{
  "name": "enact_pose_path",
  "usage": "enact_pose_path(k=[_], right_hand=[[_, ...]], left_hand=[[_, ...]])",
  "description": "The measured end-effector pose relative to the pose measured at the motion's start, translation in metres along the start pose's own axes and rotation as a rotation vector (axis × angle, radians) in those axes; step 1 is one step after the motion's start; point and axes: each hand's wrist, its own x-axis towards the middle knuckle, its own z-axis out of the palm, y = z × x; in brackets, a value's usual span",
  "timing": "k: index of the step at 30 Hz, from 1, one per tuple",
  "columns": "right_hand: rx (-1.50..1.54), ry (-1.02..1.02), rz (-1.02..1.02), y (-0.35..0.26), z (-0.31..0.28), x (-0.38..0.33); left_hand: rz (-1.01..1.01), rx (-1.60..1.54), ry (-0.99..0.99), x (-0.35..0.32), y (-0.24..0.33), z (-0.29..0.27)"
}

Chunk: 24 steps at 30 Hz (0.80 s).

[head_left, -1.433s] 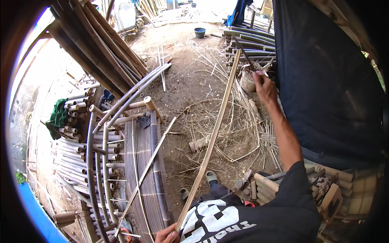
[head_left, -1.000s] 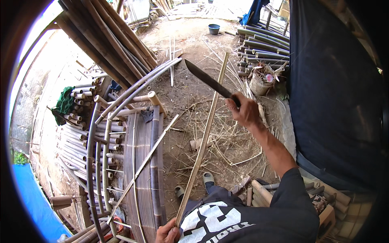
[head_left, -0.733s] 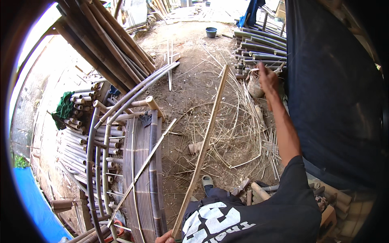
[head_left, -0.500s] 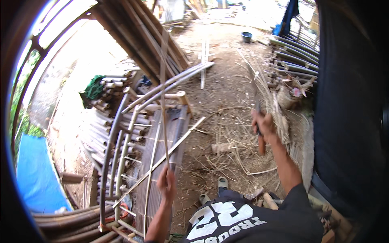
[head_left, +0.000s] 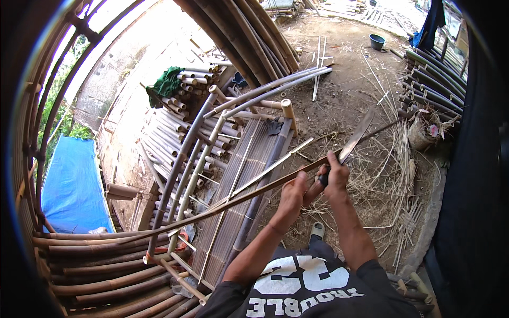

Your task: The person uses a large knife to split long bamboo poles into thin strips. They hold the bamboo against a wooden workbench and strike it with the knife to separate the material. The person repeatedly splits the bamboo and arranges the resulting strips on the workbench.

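Long thin brown bamboo strip (head_left: 270, 186): held aloft in front of torso, crossing before bench in view; ran aslant along long axis from upper right to lower left, slightly bowed; pointed away and rightward at far tip; hard to make out at near end against brown round bamboo poles (head_left: 90, 265).
Broad grey metal knife with black-collared handle (head_left: 354, 140): pointed away and slightly right, blade overlapping strip in view; contact between blade and strip could not be told.
Left hand (head_left: 291, 199): curled around strip, thumb uppermost; extended up and rightward from lower edge, wrist close to right hand.
Right hand (head_left: 335, 175): wrapped around knife handle, thumb extended up near strip; reached up and leftward along forearm from black sleeve (head_left: 371, 275).
Slatted brown bamboo bench (head_left: 228, 230): built of narrow parallel slats and smooth round rails; crossed by pale flat bamboo strip (head_left: 275, 165).
Tangled straw-coloured shavings (head_left: 371, 199): lay curled and splintered on brown earth ground (head_left: 347, 87), right of hands.
Crumpled green cloth (head_left: 166, 84): draped over stacked bamboo tubes.
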Motion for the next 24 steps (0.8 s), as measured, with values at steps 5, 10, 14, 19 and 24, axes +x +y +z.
enact_pose_path(k=[5, 10, 14, 19, 24], right_hand=[[-0.307, -0.089, -0.285, -0.036, -0.014, 0.04], [-0.454, -0.239, -0.391, -0.082, 0.022, 0.04], [-1.142, -0.176, -0.618, -0.101, 0.024, 0.027], [-1.582, -0.292, -1.108, -0.036, 0.008, -0.043], [-1.602, -0.382, -1.223, 0.015, -0.007, -0.062]], left_hand=[[0.46, 1.132, -0.294, -0.052, 0.064, -0.038], [-0.046, 0.605, -0.518, -0.022, 0.031, -0.133], [-0.226, 0.15, -0.501, -0.019, 0.031, -0.127], [-0.066, 0.225, -0.36, 0.0, 0.029, -0.109], [-0.033, 0.454, -0.245, -0.009, 0.035, -0.105]])
